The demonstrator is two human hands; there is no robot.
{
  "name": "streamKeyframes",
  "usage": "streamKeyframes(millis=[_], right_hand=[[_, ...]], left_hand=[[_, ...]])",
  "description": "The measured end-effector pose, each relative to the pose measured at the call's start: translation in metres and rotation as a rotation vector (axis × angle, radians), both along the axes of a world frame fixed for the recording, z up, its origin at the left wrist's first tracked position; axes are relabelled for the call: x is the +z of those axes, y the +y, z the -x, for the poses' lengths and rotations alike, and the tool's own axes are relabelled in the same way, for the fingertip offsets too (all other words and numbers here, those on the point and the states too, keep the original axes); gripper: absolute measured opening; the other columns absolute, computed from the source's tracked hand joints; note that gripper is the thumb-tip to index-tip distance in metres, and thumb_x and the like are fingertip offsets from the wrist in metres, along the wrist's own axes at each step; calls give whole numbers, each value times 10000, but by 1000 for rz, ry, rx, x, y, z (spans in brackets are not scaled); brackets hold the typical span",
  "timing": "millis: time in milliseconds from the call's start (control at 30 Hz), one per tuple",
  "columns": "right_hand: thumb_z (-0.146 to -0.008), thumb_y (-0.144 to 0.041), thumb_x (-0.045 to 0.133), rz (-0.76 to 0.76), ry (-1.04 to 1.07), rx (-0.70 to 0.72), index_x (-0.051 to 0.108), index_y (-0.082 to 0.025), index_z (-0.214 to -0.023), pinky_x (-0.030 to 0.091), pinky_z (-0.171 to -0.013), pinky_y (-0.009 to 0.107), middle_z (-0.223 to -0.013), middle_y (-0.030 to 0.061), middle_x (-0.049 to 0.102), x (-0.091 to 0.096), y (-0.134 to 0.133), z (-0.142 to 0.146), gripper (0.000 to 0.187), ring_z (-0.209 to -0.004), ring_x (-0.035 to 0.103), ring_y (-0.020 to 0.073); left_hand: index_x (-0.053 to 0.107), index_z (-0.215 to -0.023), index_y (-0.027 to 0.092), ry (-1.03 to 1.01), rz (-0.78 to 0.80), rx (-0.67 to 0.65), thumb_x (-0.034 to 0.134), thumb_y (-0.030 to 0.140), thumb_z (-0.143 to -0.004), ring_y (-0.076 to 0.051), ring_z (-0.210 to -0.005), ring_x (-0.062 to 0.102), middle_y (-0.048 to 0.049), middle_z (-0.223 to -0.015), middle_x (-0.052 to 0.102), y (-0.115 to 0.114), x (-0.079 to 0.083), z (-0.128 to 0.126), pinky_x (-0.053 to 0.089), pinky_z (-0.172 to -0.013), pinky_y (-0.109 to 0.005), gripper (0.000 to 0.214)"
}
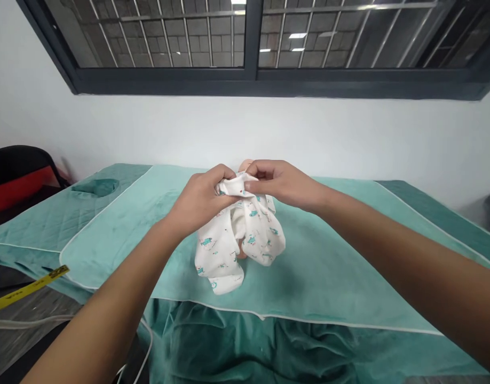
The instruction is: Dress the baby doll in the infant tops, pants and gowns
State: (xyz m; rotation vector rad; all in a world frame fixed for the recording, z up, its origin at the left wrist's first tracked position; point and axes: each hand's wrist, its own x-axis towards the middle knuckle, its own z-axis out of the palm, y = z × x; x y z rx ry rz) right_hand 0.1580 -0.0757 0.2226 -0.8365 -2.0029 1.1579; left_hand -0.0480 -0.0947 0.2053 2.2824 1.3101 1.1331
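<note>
Holding a small white garment (219,248) between both hands, with a teal and red print showing on the cloth; gripping its gathered upper edge with the left hand (203,200), from above with the fingers and from below with the thumb; pinching the same edge, just beside, with the right hand (287,184), with thumb and fingertips drawn close together; leaving only a narrow gap between the hands.

Spreading downward below the hands in two loose, sleeve-like parts, with the longer under the left hand and the other under the right; cannot tell how fully resting on the mint cover (333,261) beneath; peeking out just beyond the fingertips, as a rounded pinkish object (245,165), mostly hidden by cloth and hands.

Draped nearer than the hands, in folds of darker green fabric (229,336); far left of the left hand, marked by a yellow strip (29,288) and, farther off, a black and red item (21,181); bounded beyond both hands by a white wall (349,133) and, higher up, a barred window (251,48).
</note>
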Motion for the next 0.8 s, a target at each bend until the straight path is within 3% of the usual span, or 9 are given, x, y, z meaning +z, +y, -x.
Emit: streamKeyframes(millis=[100,300,433,533,600,667,733,800], right_hand=[[-835,-323,664,-21,54,-78,562,-192,-765,387,-639,262,-769,-9,570,0,-8,-7,180,-716,516,132],[-853,-452,638,92,59,52,497,-188,-652,350,-598,250,-773,-1,538,-7,-13,-19,361,-673,466,114],[-804,-476,692,112,87,27,575,-201,-815,355,-569,239,-771,-14,530,-8,-12,-18,299,-647,472,109],[-738,-434,756,97,-82,33,617,-211,-922,403,-603,257,-824,0,583,-6,-10,-15,321,-715,541,143],[-740,-432,746,54,-131,-56,618,-205,-861,402,-595,264,-806,5,586,-4,-7,-12,288,-708,543,150],[-769,-446,712,17,-44,-189,593,-202,-797,382,-572,259,-770,1,568,-5,-3,-10,273,-676,523,139],[-792,-463,688,14,75,-294,559,-204,-767,366,-558,253,-750,-6,556,-7,3,-7,290,-653,503,128],[-788,-480,697,23,142,-339,534,-205,-747,358,-549,246,-735,-14,549,-11,7,-5,322,-637,488,119]], left_hand=[[621,-883,212,-83,144,-30,660,354,-765,-146,-728,559,18,-820,651,2,-4,0,397,-625,-248,189],[582,-822,204,-400,336,-160,617,232,-732,-110,-610,494,33,-722,566,3,-13,-6,370,-571,-245,100],[587,-828,207,-618,409,-237,643,228,-724,-107,-589,488,33,-694,557,7,-6,-11,380,-568,-249,119],[594,-769,207,-748,533,-319,663,259,-741,-108,-551,476,35,-620,522,12,-3,-11,376,-541,-254,91],[578,-698,199,-793,647,-377,664,335,-775,-91,-452,383,48,-501,412,14,-4,-10,336,-480,-254,179],[587,-696,189,-785,755,-408,644,463,-808,-69,-385,262,66,-436,311,13,-9,-10,279,-424,-251,302],[620,-760,171,-713,841,-444,642,558,-800,-59,-375,245,69,-431,315,8,-15,-12,259,-402,-244,389],[637,-793,157,-580,886,-490,729,525,-739,-65,-403,327,48,-467,401,3,-21,-15,283,-411,-236,383]])
